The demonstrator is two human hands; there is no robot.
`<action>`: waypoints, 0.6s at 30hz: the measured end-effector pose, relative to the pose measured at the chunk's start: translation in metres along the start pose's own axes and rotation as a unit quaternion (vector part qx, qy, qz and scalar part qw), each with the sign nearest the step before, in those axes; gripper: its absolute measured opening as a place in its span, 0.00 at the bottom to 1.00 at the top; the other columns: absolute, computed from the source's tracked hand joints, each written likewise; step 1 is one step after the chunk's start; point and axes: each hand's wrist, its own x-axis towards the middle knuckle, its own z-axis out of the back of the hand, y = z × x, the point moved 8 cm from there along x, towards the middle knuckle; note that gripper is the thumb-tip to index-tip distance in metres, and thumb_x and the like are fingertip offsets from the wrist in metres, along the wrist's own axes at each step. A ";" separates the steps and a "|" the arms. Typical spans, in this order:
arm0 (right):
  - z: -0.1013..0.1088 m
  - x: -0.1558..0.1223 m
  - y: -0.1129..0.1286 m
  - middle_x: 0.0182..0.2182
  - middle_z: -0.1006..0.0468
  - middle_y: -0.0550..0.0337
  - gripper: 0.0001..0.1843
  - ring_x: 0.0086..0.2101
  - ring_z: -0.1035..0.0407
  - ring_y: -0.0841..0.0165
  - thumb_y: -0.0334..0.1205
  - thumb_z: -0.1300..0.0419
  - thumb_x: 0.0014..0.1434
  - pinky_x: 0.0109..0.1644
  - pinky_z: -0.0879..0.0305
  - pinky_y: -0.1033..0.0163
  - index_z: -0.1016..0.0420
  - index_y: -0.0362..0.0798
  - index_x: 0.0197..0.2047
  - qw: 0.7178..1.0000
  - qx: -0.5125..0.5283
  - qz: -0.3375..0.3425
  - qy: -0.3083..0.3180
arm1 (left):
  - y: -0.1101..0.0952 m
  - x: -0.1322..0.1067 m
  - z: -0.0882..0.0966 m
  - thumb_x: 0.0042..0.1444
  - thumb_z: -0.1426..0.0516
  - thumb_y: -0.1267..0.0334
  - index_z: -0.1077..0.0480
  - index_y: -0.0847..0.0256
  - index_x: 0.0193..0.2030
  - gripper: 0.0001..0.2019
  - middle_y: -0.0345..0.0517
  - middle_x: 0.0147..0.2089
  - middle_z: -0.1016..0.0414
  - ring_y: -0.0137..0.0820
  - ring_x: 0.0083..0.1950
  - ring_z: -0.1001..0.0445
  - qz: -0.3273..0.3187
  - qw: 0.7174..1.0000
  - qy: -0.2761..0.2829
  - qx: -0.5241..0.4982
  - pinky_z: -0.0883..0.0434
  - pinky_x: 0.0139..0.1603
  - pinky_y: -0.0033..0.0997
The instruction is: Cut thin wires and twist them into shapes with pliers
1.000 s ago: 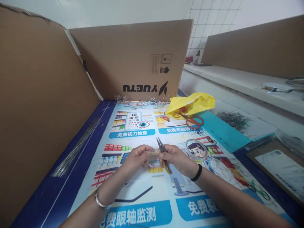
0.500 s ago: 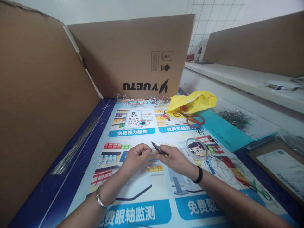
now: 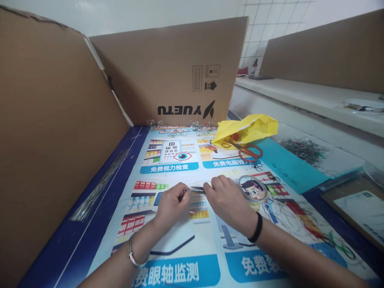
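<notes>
My right hand is closed around small dark-tipped pliers, whose tips point left toward my left hand. My left hand is pinched shut on something thin, perhaps a wire, too small to make out, right at the plier tips. Both hands hover just above a colourful printed poster lying on the table. A black band sits on my right wrist and a silver bangle on my left.
Cardboard walls stand at the left and back. A yellow bag and red-handled scissors lie at the back right. Piles of thin metal wire lie at the left and at the far right. Coloured wire bits lie scattered on the right.
The pliers have swung from pointing up to lying nearly level, tips toward my left hand. My right hand has turned palm down; both hands shifted slightly.
</notes>
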 end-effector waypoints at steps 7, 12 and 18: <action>-0.001 -0.002 0.004 0.31 0.32 0.55 0.05 0.34 0.42 0.62 0.30 0.45 0.57 0.36 0.52 0.59 0.32 0.45 0.38 0.999 -0.024 0.031 0.004 | -0.003 -0.002 -0.002 0.50 0.50 0.69 0.33 0.61 0.26 0.06 0.34 0.20 0.37 0.23 0.22 0.40 -0.055 0.995 -0.017 0.082 0.44 0.25 0.22; 0.001 -0.003 0.006 0.32 0.32 0.54 0.06 0.34 0.42 0.62 0.29 0.46 0.57 0.36 0.51 0.58 0.32 0.44 0.39 0.999 -0.030 0.042 -0.001 | -0.009 -0.005 -0.004 0.51 0.50 0.70 0.32 0.61 0.27 0.07 0.36 0.19 0.34 0.22 0.20 0.39 -0.104 0.982 -0.037 0.151 0.44 0.24 0.22; 0.003 -0.003 0.008 0.32 0.32 0.54 0.06 0.34 0.42 0.61 0.29 0.46 0.56 0.35 0.51 0.58 0.33 0.44 0.39 0.998 -0.028 0.051 0.009 | -0.011 -0.008 -0.007 0.52 0.50 0.71 0.33 0.61 0.25 0.08 0.37 0.19 0.32 0.23 0.21 0.36 -0.153 0.966 -0.056 0.202 0.44 0.24 0.23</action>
